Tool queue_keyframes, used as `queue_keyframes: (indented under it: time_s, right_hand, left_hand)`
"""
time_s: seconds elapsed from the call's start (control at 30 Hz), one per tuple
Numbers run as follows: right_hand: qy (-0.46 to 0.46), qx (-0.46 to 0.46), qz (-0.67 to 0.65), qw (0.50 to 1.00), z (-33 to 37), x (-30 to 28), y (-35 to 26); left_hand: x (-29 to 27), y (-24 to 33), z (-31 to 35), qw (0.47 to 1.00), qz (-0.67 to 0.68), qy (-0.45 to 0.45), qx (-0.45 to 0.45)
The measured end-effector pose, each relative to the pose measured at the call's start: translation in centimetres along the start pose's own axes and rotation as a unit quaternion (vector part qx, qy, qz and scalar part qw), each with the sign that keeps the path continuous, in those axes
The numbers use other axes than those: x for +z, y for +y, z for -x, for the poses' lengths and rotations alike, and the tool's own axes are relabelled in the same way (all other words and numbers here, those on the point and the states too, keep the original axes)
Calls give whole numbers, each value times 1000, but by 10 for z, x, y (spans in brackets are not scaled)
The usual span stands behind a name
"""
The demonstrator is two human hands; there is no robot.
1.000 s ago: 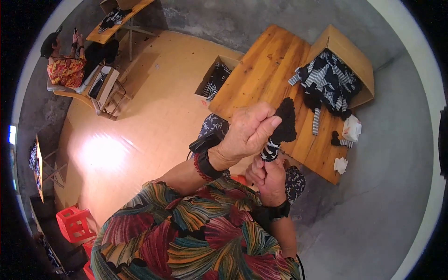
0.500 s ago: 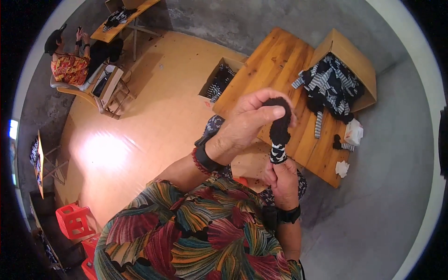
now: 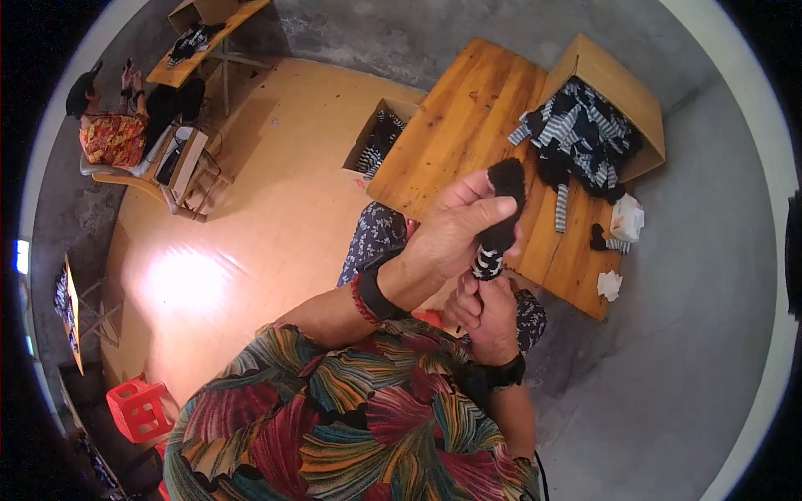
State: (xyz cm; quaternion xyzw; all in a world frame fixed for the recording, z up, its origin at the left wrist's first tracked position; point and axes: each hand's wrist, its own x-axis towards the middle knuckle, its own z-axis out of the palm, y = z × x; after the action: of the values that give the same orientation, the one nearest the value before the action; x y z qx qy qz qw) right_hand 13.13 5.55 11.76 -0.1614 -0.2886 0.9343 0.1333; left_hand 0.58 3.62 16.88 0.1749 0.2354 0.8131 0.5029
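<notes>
My left hand (image 3: 447, 234) is closed round a black sock (image 3: 507, 185), thumb pressed along its fuzzy side. The sock stands up from the grip, and its lower end carries a black-and-white patterned band (image 3: 487, 264). Just below that band my right hand (image 3: 491, 316) is closed, its fingers curled at the lower end of the sock. What lies inside the right fingers is mostly hidden. Beyond both hands, a heap of black and grey-striped socks (image 3: 576, 138) spills from a tipped cardboard box (image 3: 647, 117).
The wooden table (image 3: 468, 108) bears the box, a white tissue pack (image 3: 626, 219), a crumpled tissue (image 3: 610, 285) and a small striped sock (image 3: 616, 245). Another carton (image 3: 355, 159) stands beside it. A seated person (image 3: 113, 134) works at the far left. Red stools (image 3: 138, 409) stand lower left.
My left hand has shifted down along the sock, closer to my right hand. The sock's bent top now stands straighter. The whole view has shifted slightly.
</notes>
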Motion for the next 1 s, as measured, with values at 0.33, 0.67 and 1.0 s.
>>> queue_keyframes:
  time_s: [0.33, 0.67, 1.0]
  right_hand:
    - [166, -47, 250, 953, 13, -8, -7]
    - [30, 22, 48, 998, -4, -11, 0]
    - [-15, 44, 7, 999, -7, -7, -2]
  left_hand:
    - [-4, 17, -1, 996, -82, 18, 26]
    - [1, 9, 7, 983, -184, -11, -11]
    - [-8, 11, 3, 989, -146, 20, -8]
